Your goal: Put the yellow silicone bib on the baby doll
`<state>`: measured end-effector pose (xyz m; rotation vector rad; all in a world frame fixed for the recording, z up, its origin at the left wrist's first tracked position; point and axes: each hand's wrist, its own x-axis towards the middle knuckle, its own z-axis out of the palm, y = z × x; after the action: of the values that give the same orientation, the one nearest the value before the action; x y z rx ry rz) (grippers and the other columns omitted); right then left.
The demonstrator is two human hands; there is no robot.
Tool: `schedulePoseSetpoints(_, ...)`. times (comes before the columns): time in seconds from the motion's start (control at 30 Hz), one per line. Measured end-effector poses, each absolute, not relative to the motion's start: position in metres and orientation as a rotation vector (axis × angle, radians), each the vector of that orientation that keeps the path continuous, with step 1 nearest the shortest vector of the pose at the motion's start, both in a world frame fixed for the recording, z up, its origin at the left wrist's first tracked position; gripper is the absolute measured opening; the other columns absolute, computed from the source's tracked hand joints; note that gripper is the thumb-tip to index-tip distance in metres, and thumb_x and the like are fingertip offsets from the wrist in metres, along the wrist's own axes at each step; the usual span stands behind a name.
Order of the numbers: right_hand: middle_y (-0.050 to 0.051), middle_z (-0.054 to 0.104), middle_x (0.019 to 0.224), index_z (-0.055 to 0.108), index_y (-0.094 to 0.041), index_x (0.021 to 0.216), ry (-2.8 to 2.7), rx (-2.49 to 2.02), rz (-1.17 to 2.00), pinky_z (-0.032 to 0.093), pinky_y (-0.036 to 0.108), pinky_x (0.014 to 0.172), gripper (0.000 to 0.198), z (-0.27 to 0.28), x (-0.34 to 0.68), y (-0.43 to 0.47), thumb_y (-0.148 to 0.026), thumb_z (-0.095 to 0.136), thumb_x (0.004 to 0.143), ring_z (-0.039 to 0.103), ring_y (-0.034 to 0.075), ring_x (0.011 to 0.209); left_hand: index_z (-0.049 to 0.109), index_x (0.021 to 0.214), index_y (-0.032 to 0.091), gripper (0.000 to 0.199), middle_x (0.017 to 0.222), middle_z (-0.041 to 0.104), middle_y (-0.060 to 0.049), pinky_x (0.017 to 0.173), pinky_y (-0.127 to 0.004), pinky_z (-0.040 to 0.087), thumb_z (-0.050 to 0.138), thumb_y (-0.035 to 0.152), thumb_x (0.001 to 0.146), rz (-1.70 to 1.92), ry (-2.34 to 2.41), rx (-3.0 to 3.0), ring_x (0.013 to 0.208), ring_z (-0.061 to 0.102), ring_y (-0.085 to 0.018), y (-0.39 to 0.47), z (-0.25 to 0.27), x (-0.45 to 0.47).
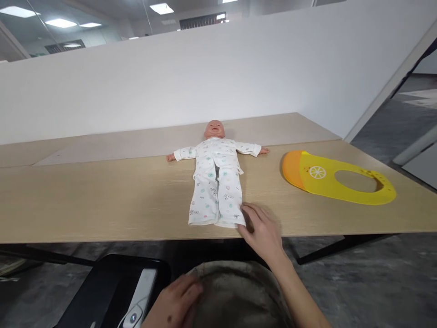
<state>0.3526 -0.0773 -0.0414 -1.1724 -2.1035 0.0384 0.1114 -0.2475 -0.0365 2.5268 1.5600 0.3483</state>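
Observation:
A baby doll (215, 129) lies on its back on the table, arms spread to both sides. It wears a white printed top (218, 152) and matching white trousers (205, 200), whose legs point toward me. My right hand (261, 232) is at the lower end of the trouser leg on the right. Its thumb and index finger touch the side and hem of that leg and stand apart from each other. Low in the picture, my left hand (177, 298) is beside dark fabric (239, 291) at my lap. Its fingers are bent and somewhat blurred, and their tips are hard to make out.
A yellow and orange bib (317, 175) lies flat on the right of the wooden table (102, 196). Behind the table rises a white partition (170, 86). A black object with a grey strip (112, 287) is below the table's front edge at left.

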Motion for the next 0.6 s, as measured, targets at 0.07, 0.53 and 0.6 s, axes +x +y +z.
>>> schedulePoseSetpoints(0.07, 0.011, 0.063, 0.114, 0.058, -0.014, 0.115, -2.098, -1.187, 0.049, 0.046, 0.038, 0.09, 0.035, -0.041, 0.352, -0.078, -0.026, 0.055, 0.082, 0.057, 0.025, 0.106, 0.058, 0.109, 0.018, 0.033, 0.119, 0.061, -0.012, 0.093, -0.027, 0.051, 0.044, 0.006, 0.081, 0.646, 1.574, 2.65, 0.112, 0.058, -0.019, -0.214, -0.018, 0.138)
schedulePoseSetpoints(0.53, 0.012, 0.061, 0.115, 0.056, -0.013, 0.118, -2.057, -1.264, 0.107, 0.046, 0.042, 0.09, 0.036, -0.037, 0.347, -0.083, -0.032, 0.052, 0.088, 0.054, 0.026, 0.106, 0.053, 0.126, 0.02, 0.044, 0.129, 0.049, -0.017, 0.089, -0.048, 0.053, 0.052, 0.013, 0.082, 0.814, 1.918, 2.815, 0.123, 0.047, -0.034, -0.157, -0.045, 0.156)
schedulePoseSetpoints(0.6, 0.012, 0.061, 0.116, 0.056, -0.013, 0.118, -2.05, -1.265, 0.126, 0.046, 0.042, 0.089, 0.036, -0.036, 0.346, -0.084, -0.033, 0.052, 0.088, 0.054, 0.026, 0.106, 0.053, 0.126, 0.021, 0.046, 0.121, 0.055, -0.014, 0.086, -0.046, 0.054, 0.053, 0.015, 0.081, 0.793, 1.902, 2.819, 0.114, 0.053, -0.032, -0.15, -0.046, 0.156)
